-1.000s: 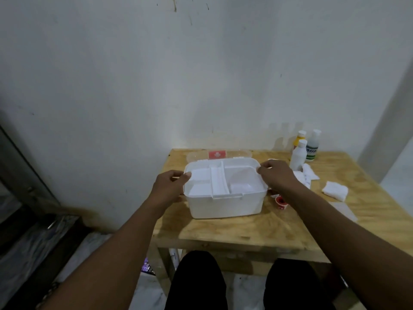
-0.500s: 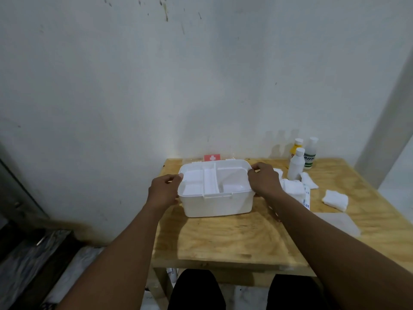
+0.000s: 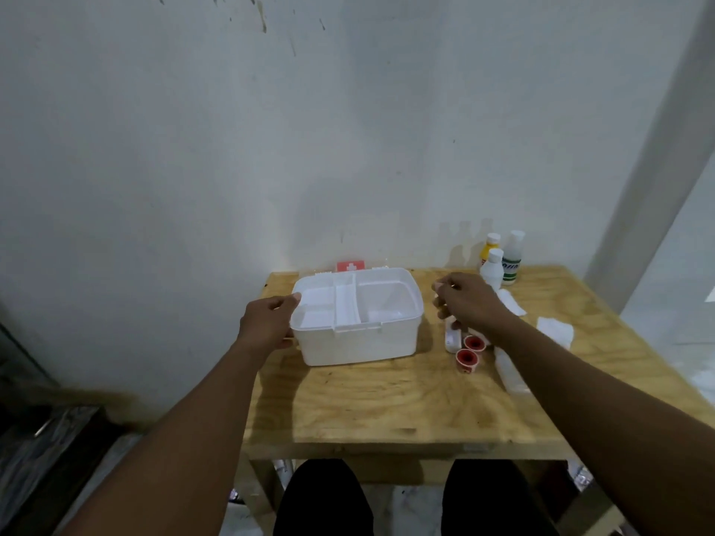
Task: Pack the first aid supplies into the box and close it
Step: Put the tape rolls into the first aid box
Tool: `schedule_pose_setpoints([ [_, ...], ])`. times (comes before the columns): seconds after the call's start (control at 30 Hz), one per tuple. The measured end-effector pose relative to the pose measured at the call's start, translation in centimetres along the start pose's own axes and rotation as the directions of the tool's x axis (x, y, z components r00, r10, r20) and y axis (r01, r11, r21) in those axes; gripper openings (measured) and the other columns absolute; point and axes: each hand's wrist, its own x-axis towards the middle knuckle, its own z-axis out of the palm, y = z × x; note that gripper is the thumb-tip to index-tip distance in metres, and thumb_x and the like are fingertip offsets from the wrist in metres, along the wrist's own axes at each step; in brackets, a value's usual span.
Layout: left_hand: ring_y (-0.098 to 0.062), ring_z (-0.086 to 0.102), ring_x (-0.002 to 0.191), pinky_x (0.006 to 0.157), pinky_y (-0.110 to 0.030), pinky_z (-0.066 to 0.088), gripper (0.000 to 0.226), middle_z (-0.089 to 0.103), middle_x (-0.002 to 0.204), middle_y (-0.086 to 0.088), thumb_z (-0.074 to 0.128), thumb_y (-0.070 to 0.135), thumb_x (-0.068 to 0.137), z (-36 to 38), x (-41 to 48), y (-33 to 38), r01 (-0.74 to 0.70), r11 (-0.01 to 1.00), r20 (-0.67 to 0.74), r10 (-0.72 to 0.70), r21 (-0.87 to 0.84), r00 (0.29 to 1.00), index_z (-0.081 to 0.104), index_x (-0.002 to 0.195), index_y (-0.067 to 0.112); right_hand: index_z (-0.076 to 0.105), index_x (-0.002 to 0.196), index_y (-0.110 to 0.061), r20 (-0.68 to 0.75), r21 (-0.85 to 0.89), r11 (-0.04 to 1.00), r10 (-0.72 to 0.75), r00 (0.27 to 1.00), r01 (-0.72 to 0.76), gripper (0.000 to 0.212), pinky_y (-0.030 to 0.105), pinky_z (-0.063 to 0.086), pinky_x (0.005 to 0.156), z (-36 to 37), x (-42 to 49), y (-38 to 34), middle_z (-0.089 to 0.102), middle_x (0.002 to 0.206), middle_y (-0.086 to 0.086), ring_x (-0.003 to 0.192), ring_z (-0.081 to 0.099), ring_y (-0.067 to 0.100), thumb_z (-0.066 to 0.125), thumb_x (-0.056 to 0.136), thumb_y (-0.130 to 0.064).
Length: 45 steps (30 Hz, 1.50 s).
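The white first aid box (image 3: pixel 358 344) stands open on the wooden table (image 3: pixel 387 412), with a divided inner tray (image 3: pixel 346 303) on top. Its clear lid with a red cross label (image 3: pixel 350 266) hangs behind it against the wall. My left hand (image 3: pixel 267 323) grips the box's left end, thumb on the rim. My right hand (image 3: pixel 470 303) hovers to the right of the box, fingers loosely curled above a white strip packet (image 3: pixel 452 338); it holds nothing that I can see. Two red-cored tape rolls (image 3: pixel 470 350) lie beside my right wrist.
Three small bottles stand at the back right: yellow (image 3: pixel 488 251), white (image 3: pixel 492 269) and green-labelled (image 3: pixel 512 261). White gauze pads (image 3: pixel 555 330) and wrapped dressings (image 3: pixel 511 302) lie on the right, and a clear packet (image 3: pixel 510 375) sits under my right forearm. The wall is close behind.
My right hand has let go of the box's right rim and moved right over the supplies. The left hand stays on the box. The tape rolls are now uncovered.
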Motion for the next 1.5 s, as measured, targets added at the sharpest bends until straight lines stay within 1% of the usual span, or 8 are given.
schedule_pose_setpoints([
  [0.27, -0.034, 0.072, 0.090, 0.082, -0.048, 0.062, 0.027, 0.073, 0.106, -0.010, 0.067, 0.040, 0.093, 0.6, -1.1, 0.4, 0.008, 1.000, 0.044, -0.007, -0.015, 0.999, 0.072, 0.105, 0.016, 0.072, 0.106, -0.021, 0.241, -0.594, 0.803, 0.116, 0.964, 0.052, 0.029, 0.022, 0.048, 0.072, -9.4, -3.7, 3.1, 0.071, 0.100, -0.001, 0.090, 0.064, 0.015, 0.072, 0.077, -0.020],
  [0.43, -0.034, 0.071, 0.090, 0.080, -0.045, 0.061, 0.024, 0.072, 0.106, -0.011, 0.066, 0.040, 0.094, 0.9, -2.3, 0.6, 0.002, 1.000, 0.053, -0.002, -0.002, 0.999, 0.071, 0.102, 0.018, 0.058, 0.130, -0.023, 0.317, -0.727, 0.683, 0.241, 0.917, 0.072, 0.063, 0.035, 0.048, 0.098, -9.9, -5.3, 4.0, 0.058, 0.125, 0.000, 0.113, 0.056, 0.020, 0.082, 0.073, -0.032],
  [0.77, -0.033, 0.071, 0.089, 0.077, -0.042, 0.061, 0.024, 0.070, 0.110, -0.011, 0.063, 0.041, 0.096, 0.9, -3.1, 0.8, -0.005, 1.000, 0.047, 0.004, 0.015, 0.999, 0.069, 0.105, 0.019, 0.050, 0.131, -0.030, 0.240, -0.870, 0.484, 0.250, 0.938, 0.093, 0.076, 0.039, 0.045, 0.097, -9.1, -5.3, 5.6, 0.054, 0.130, 0.000, 0.114, 0.047, 0.021, 0.084, 0.064, -0.045],
  [1.0, -0.030, 0.071, 0.088, 0.071, -0.038, 0.061, 0.027, 0.072, 0.106, -0.009, 0.062, 0.041, 0.095, 1.1, -3.1, 0.9, -0.014, 0.999, 0.045, 0.012, 0.030, 0.999, 0.071, 0.107, 0.019, 0.052, 0.129, -0.019, 0.261, -0.761, 0.633, 0.102, 0.960, 0.140, 0.078, 0.033, 0.049, 0.083, -11.1, -4.7, -3.2, 0.051, 0.112, -0.002, 0.098, 0.053, 0.018, 0.085, 0.063, -0.042],
  [1.13, -0.029, 0.071, 0.087, 0.078, -0.043, 0.062, 0.024, 0.073, 0.104, -0.007, 0.061, 0.041, 0.096, 1.0, -3.1, 0.8, -0.016, 1.000, 0.043, 0.015, 0.020, 0.999, 0.071, 0.105, 0.022, 0.048, 0.116, -0.020, 0.228, -0.317, 0.933, -0.099, 0.969, 0.170, 0.064, 0.034, 0.055, 0.068, -8.9, -4.4, -8.1, 0.057, 0.107, 0.000, 0.093, 0.060, 0.019, 0.086, 0.067, -0.040],
  [1.27, -0.027, 0.071, 0.083, 0.078, -0.043, 0.063, 0.035, 0.073, 0.104, -0.005, 0.060, 0.043, 0.096, 1.2, -3.1, 0.6, -0.010, 1.000, 0.022, 0.010, 0.022, 1.000, 0.072, 0.118, 0.018, 0.052, 0.113, -0.010, 0.132, -0.068, 0.984, -0.156, 0.979, 0.166, 0.047, 0.040, 0.054, 0.079, -3.3, -3.0, -9.8, 0.062, 0.104, 0.008, 0.086, 0.062, 0.019, 0.072, 0.085, -0.042],
  [1.4, -0.027, 0.071, 0.084, 0.080, -0.046, 0.063, 0.038, 0.072, 0.107, -0.007, 0.060, 0.043, 0.097, 1.3, -3.0, 0.8, -0.015, 0.999, 0.009, 0.015, 0.036, 1.000, 0.071, 0.121, 0.016, 0.049, 0.125, -0.003, 0.130, -0.178, 0.983, -0.022, 0.991, 0.046, 0.042, 0.044, 0.054, 0.088, 1.6, -1.5, -9.2, 0.060, 0.121, 0.020, 0.100, 0.064, 0.033, 0.056, 0.095, -0.031],
  [1.5, -0.025, 0.071, 0.083, 0.080, -0.046, 0.063, 0.039, 0.072, 0.108, -0.008, 0.060, 0.043, 0.096, 1.2, -2.8, 0.8, -0.016, 0.998, 0.003, 0.016, 0.053, 1.000, 0.070, 0.122, 0.017, 0.048, 0.127, 0.000, 0.098, -0.412, 0.910, -0.001, 0.995, 0.042, 0.038, 0.032, 0.044, 0.082, 3.8, -1.3, -8.9, 0.056, 0.128, 0.020, 0.111, 0.056, 0.034, 0.051, 0.095, -0.021],
])
